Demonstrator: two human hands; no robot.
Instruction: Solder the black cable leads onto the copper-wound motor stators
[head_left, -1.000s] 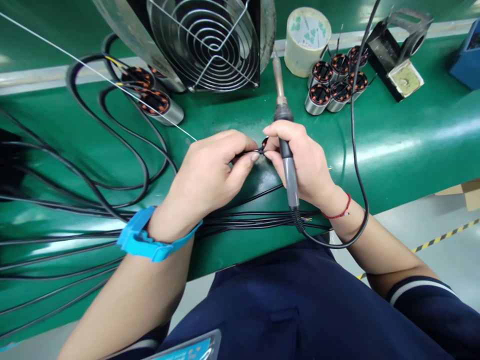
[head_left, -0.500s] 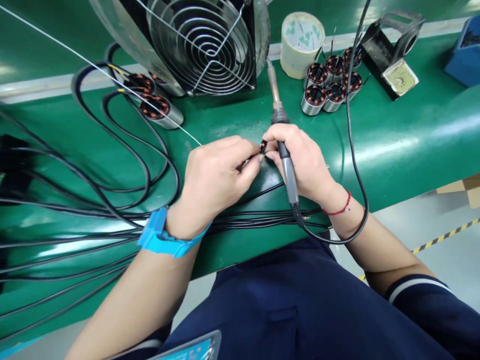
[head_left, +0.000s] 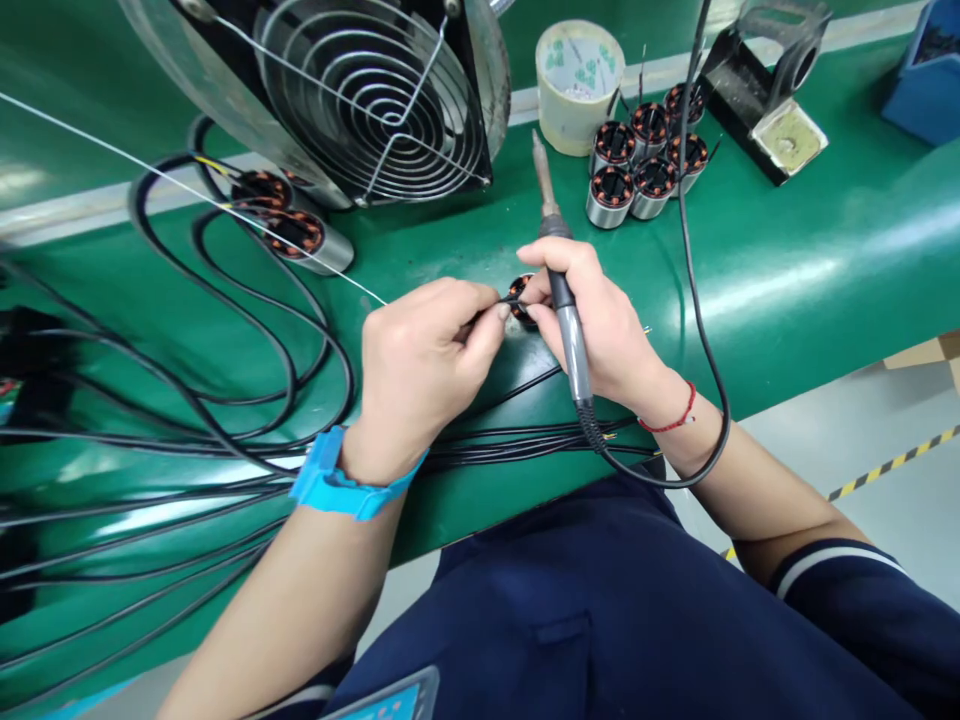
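A soldering iron [head_left: 571, 340] lies across my right hand [head_left: 604, 325], its bare metal tip pointing away from me. The thumb and forefinger of that hand also pinch near one end of a thin black wire [head_left: 512, 301]. My left hand [head_left: 427, 360], with a blue strap at the wrist, pinches the other end of this wire. Directly behind the fingertips stands a motor stator [head_left: 517, 288] with copper windings, partly hidden by both hands. Whether the wire joins the stator I cannot tell.
Several stators [head_left: 611, 190] stand by a tape roll [head_left: 579, 90], left of a soldering iron stand [head_left: 780, 120]. A caged fan [head_left: 390, 110] is at the back. Black cables [head_left: 240, 400] cover the left side. The iron's cord [head_left: 694, 260] hangs at right. White solder wire [head_left: 187, 190] crosses the left.
The hands have shifted slightly, so more of the stator shows behind the fingertips, and the black wire between them is now visible. The whole view has moved a little.
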